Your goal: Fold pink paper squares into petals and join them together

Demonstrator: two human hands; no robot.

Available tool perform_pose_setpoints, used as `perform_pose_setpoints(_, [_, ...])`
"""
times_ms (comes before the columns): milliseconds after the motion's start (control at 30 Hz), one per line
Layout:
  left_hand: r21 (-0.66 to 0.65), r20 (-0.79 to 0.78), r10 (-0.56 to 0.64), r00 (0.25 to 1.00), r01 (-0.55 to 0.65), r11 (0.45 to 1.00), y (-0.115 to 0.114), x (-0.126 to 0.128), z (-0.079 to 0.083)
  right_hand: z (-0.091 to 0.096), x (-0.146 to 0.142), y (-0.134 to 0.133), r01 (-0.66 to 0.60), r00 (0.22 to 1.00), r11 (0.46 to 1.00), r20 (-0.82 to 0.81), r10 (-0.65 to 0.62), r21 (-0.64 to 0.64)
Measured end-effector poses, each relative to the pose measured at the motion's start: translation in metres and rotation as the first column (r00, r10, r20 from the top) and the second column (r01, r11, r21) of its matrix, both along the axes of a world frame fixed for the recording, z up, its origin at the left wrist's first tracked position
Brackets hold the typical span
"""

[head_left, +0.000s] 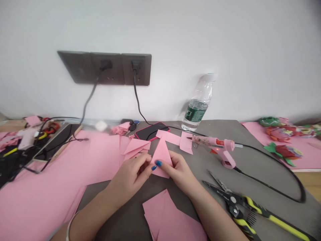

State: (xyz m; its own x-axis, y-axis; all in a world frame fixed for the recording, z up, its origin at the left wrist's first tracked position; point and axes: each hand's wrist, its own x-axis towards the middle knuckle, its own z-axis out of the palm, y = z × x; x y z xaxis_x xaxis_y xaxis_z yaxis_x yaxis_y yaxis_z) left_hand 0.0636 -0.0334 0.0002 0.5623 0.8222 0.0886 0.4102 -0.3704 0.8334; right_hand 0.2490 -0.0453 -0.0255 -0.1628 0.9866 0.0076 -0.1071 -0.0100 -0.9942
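A folded piece of pink paper [162, 154], pointed at the top, is held up between both hands over the grey table. My left hand [137, 170] pinches its lower left edge with thumb and fingers. My right hand [177, 167] grips it from the right, thumb pressed flat on the front and fingers behind. More folded pink paper pieces [135, 147] lie just beyond my left hand. Below the hands, a stack of pink paper squares [173, 217] rests near my body.
At right are a pink glue gun [218, 144] with its cord and yellow-black pliers [233, 201]. A water bottle [197, 107] stands by the wall. Phones [57, 140] and large pink sheets [100, 157] lie left; paper flowers [286, 152] lie far right. Cords run from wall sockets [107, 68].
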Motion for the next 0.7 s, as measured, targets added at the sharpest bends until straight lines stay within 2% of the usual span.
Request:
perform_pose_setpoints(167, [-0.02, -0.001, -0.009, 1.0, 0.009, 1.0, -0.0013, -0.0001, 0.0003, 0.0038, -0.001, 0.0002, -0.007, 1.0, 1.0, 0.005, 0.007, -0.006])
perform_pose_setpoints(500, [0.071, 0.021, -0.009, 1.0, 0.007, 0.997, -0.0005, 0.0002, 0.0021, 0.0044, -0.0021, -0.0007, -0.053, 0.998, 0.998, 0.018, 0.053, 0.027])
perform_pose_setpoints(700, [0.078, 0.042, -0.026, 0.999, 0.023, 0.997, -0.0017, 0.0, 0.0019, 0.0052, -0.0025, -0.001, -0.068, 0.997, 0.996, 0.027, 0.067, 0.064])
